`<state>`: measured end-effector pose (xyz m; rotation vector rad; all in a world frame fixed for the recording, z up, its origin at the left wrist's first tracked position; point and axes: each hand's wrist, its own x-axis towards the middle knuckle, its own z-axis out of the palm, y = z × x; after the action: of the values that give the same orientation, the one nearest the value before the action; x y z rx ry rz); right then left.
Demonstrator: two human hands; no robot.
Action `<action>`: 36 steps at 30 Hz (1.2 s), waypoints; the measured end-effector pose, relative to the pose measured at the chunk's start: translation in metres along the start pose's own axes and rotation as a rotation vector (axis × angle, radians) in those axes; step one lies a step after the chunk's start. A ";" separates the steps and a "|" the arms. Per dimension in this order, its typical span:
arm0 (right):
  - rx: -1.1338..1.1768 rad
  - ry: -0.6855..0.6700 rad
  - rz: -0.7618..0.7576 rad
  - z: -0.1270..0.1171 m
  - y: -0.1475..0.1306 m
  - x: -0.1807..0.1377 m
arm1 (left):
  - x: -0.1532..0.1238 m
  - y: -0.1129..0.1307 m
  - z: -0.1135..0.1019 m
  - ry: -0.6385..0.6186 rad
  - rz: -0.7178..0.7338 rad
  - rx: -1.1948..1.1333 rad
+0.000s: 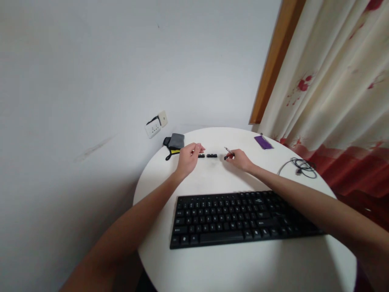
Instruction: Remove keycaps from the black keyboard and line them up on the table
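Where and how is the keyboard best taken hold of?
The keyboard is probably best gripped by its two short ends, one hand coming in from each side: it is long, thin and flat on the table. The left end is open to reach; the right forearm crosses above the right part, so it should withdraw first.

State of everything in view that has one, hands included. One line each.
Left hand: fingers curled by the small blocks; grip unclear
Right hand: closed on the thin tool
Thin tool: held, tip pointing up-left in the picture
Small black blocks: lined up on the table
Keyboard: flat, keys up, partly under the right forearm
Cable: loosely coiled
Purple tag: lying flat
Curtain: hanging in folds
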<state>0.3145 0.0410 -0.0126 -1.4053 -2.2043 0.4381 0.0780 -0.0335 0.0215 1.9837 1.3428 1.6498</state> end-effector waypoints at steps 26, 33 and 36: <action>-0.020 -0.049 0.039 0.036 -0.001 0.038 | 0.004 -0.012 -0.009 0.074 -0.075 -0.038; -0.019 -0.048 0.045 0.036 -0.002 0.038 | 0.004 -0.013 -0.008 0.057 -0.081 -0.030; -0.015 -0.050 0.043 0.035 -0.002 0.038 | 0.004 -0.011 -0.008 0.060 -0.079 -0.033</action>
<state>0.2800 0.0741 -0.0324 -1.4673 -2.2243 0.4777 0.0652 -0.0275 0.0192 1.8528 1.3861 1.6965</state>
